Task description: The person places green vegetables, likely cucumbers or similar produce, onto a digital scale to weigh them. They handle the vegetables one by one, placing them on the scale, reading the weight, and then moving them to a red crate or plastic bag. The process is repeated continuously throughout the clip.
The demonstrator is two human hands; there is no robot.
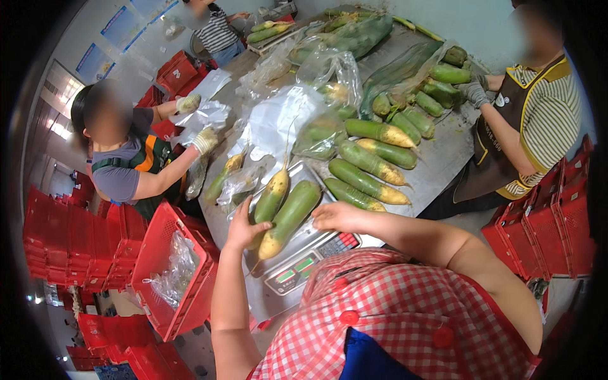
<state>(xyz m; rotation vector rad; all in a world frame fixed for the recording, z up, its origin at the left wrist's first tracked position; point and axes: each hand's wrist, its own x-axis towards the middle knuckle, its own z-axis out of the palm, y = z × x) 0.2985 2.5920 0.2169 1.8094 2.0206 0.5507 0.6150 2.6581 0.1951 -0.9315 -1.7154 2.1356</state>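
Two green radishes with pale yellow tips lie side by side on the metal pan of a digital scale (292,275). My left hand (247,227) grips the left radish (273,194), its thumb across the lower end and its fingers along the outer side. The larger right radish (292,216) has its yellow tip towards me. Just right of it is my right hand (339,216), fingers loosely bent and holding nothing, above the scale's keypad (335,247). Beyond the scale, several green radishes (373,161) lie in a row.
Clear plastic bags (280,114) and green mesh sacks (344,38) cover much of the metal table (446,147). A red crate (178,275) with bagged goods stands at my left. Gloved co-workers handle a bag (204,116) at left and radishes (449,74) at right.
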